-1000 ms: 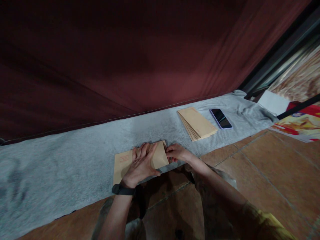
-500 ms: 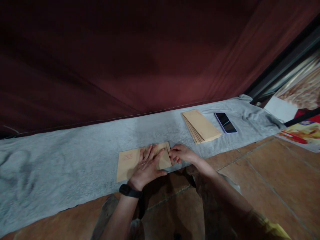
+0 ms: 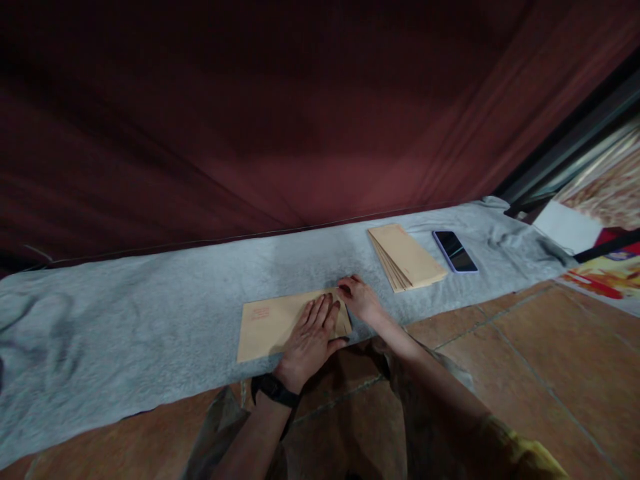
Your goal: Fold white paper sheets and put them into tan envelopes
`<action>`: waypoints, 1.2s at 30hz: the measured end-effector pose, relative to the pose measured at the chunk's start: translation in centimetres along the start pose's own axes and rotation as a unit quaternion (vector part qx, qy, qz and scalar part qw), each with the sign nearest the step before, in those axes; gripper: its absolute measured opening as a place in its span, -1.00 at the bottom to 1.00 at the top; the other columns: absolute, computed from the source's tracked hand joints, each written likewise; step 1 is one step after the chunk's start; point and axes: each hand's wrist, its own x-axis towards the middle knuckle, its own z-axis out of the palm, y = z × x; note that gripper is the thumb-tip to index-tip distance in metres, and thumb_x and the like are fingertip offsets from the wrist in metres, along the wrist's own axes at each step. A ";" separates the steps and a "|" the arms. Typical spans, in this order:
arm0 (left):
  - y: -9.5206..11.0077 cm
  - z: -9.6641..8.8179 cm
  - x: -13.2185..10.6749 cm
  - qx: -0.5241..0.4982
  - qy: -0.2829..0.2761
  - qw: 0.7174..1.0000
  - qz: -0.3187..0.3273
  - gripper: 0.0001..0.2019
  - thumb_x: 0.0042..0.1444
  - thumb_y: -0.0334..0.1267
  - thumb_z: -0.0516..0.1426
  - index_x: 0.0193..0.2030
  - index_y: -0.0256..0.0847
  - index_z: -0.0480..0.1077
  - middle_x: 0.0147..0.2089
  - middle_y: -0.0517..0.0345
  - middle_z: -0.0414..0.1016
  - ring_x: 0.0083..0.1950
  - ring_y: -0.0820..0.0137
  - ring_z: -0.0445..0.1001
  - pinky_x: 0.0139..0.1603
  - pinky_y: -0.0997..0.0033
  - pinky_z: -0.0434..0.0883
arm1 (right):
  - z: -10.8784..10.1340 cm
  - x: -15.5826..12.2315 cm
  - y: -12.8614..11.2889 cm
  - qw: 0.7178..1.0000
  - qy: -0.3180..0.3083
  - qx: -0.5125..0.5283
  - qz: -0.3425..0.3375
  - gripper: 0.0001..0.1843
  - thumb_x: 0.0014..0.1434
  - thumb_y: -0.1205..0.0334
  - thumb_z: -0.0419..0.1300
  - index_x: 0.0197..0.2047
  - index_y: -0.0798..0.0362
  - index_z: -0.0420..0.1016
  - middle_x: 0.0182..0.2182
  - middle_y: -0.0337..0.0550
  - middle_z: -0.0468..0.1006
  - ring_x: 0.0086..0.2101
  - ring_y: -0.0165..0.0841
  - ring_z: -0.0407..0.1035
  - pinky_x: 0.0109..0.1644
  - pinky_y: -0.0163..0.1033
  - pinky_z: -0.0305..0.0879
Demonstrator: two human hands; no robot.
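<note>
A brown paper envelope [image 3: 265, 333] with red print near its far left corner lies flat on the grey cloth. My left hand [image 3: 311, 337], a black band on its wrist, rests palm down across the right half of the envelope, fingers stretched out. At the envelope's far right corner, my right hand [image 3: 359, 298] has its fingers curled together on the edge. Its fingertips partly hide that corner. To the right lies a fanned stack of similar envelopes [image 3: 407, 257], touched by neither hand.
Beyond the stack is a phone in a purple case [image 3: 455, 252]. The grey cloth [image 3: 150, 313] covers a long narrow ledge, with a dark red curtain [image 3: 300, 133] behind it. Tiled floor [image 3: 530, 353] lies in front, and a printed poster [image 3: 605, 277] is at the right.
My left hand has slid right over the envelope, its fingers closer together. My right hand has moved from the envelope's right end up to its far corner. The flap there now lies flat.
</note>
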 end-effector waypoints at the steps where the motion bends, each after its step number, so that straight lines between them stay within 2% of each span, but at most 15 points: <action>1: 0.1 0.2 0.0 0.007 0.010 1.000 0.004 -0.26 0.24 0.07 0.11 0.44 -0.29 0.06 0.52 -0.17 -0.02 0.53 0.12 -0.04 0.49 0.02 0.03 | 0.2 0.2 0.0 1.000 0.002 0.002 0.000 -0.81 0.28 0.27 0.15 -0.10 0.08 0.56 -0.19 -0.08 0.53 -0.21 -0.31 0.45 -0.06 -0.26 0.32; 8: 0.4 1.1 -0.3 0.010 0.046 0.999 0.023 -0.38 0.30 -0.02 0.06 0.40 -0.28 0.12 0.48 -0.15 0.10 0.50 0.15 0.06 0.47 0.07 0.11 | 1.3 1.1 -0.4 0.999 0.028 0.041 0.015 -0.92 0.17 0.37 0.22 -0.25 0.09 0.53 -0.32 -0.13 0.56 -0.23 -0.31 0.43 -0.09 -0.26 0.32; 12: 0.5 0.9 -0.4 0.002 0.047 0.999 0.026 -0.42 0.32 -0.10 0.05 0.41 -0.26 0.11 0.49 -0.11 0.08 0.49 0.18 0.06 0.48 0.07 0.10 | 1.4 1.5 -0.4 0.998 0.018 0.063 0.024 -0.82 0.17 0.40 0.19 -0.14 0.13 0.53 -0.28 -0.12 0.60 -0.27 -0.33 0.46 -0.13 -0.26 0.35; 16: 0.4 0.3 -0.4 -0.004 0.040 0.999 0.034 -0.43 0.31 -0.10 0.07 0.41 -0.16 0.11 0.51 -0.03 0.05 0.51 0.17 0.00 0.49 0.01 0.05 | 1.3 1.7 0.0 0.995 -0.013 0.096 0.018 -0.74 0.14 0.43 0.18 -0.12 0.05 0.58 -0.24 -0.17 0.63 -0.25 -0.32 0.48 -0.09 -0.24 0.36; 20: 0.2 -0.8 -0.3 0.004 0.044 0.999 0.027 -0.27 0.23 -0.08 0.17 0.47 -0.06 -0.03 0.55 -0.02 -0.09 0.55 0.12 -0.14 0.49 -0.14 -0.03 | 1.1 1.8 0.4 0.989 -0.026 0.148 0.006 -0.73 0.15 0.44 0.13 -0.18 0.05 0.62 -0.27 -0.19 0.64 -0.24 -0.33 0.49 -0.10 -0.26 0.37; 25: -0.6 -1.5 -0.3 -0.004 0.045 0.998 -0.034 0.04 0.03 0.05 0.30 0.52 -0.04 -0.21 0.56 -0.18 -0.27 0.56 0.01 -0.25 0.46 -0.27 -0.11 | 0.9 1.9 0.8 0.985 -0.014 0.172 -0.005 -0.68 0.16 0.48 0.06 -0.18 0.07 0.62 -0.25 -0.15 0.65 -0.19 -0.30 0.49 -0.05 -0.22 0.39; 30: -2.1 -1.4 0.2 -0.030 0.008 0.996 -0.079 0.20 -0.16 0.18 0.36 0.51 -0.04 -0.20 0.56 -0.26 -0.29 0.55 -0.08 -0.28 0.44 -0.32 -0.20 | 0.7 2.2 1.3 0.983 -0.006 0.185 -0.008 -0.63 0.15 0.50 0.02 -0.19 0.02 0.62 -0.22 -0.17 0.66 -0.16 -0.28 0.51 0.00 -0.17 0.41; 36: -3.1 -1.8 0.7 -0.045 -0.049 0.993 -0.095 0.23 -0.23 0.24 0.35 0.51 -0.04 -0.18 0.56 -0.21 -0.22 0.55 -0.08 -0.29 0.44 -0.31 -0.31 | 0.9 2.2 1.8 0.978 -0.004 0.208 0.007 -0.60 0.11 0.53 0.04 -0.23 -0.05 0.63 -0.23 -0.17 0.65 -0.16 -0.27 0.53 0.04 -0.17 0.42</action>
